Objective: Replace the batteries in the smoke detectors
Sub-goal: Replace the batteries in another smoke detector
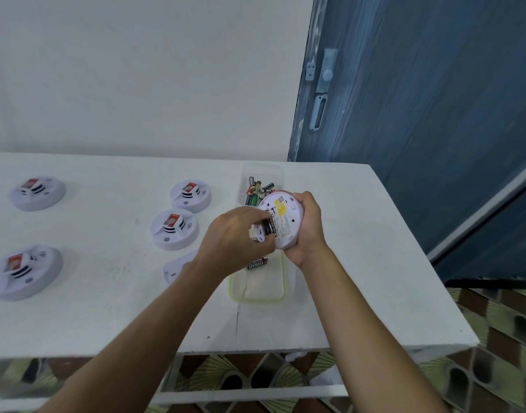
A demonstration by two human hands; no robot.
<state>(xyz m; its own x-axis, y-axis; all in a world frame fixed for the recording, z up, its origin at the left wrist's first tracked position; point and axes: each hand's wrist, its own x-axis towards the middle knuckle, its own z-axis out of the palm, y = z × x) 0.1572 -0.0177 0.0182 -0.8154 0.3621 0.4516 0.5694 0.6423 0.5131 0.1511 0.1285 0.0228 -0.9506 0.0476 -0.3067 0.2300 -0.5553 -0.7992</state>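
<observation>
Person stands at a white table (pixel 106 308), both bare arms reaching in from the bottom of the frame. Right hand (pixel 308 226) is clamped around the edge of a white round smoke detector (pixel 282 219), held up off the table at centre frame, back side tilted toward the camera, yellow label showing. Left hand (pixel 236 236) has its fingers pinched together on a black battery (pixel 267 227) right at the detector's back; whether the battery is seated in the compartment or clear of it, cannot tell. A small white piece sits under those fingers too, too hidden to identify.

Directly behind the held detector, a clear container (pixel 263 171) holds a loose pile of batteries (pixel 257 190), black and green ones mixed. Below the hands, a second clear container with a green rim (pixel 257 298) sits on the table; 1 black-and-red battery (pixel 256 263) lies at its far end, mostly under the left hand.

4 more detectors rest face up on the table, each with a red sticker: 1 at upper left (pixel 37 192), 1 at lower left (pixel 24 272), 2 at centre-left, one (pixel 190 195) just behind the other (pixel 174 229). A white flat piece (pixel 175 268) lies near the left wrist, partly covered by the forearm.

Blue door (pixel 419 99) fills the upper right, with a pale latch (pixel 322 84) on it. White wall (pixel 136 70) behind the table.
</observation>
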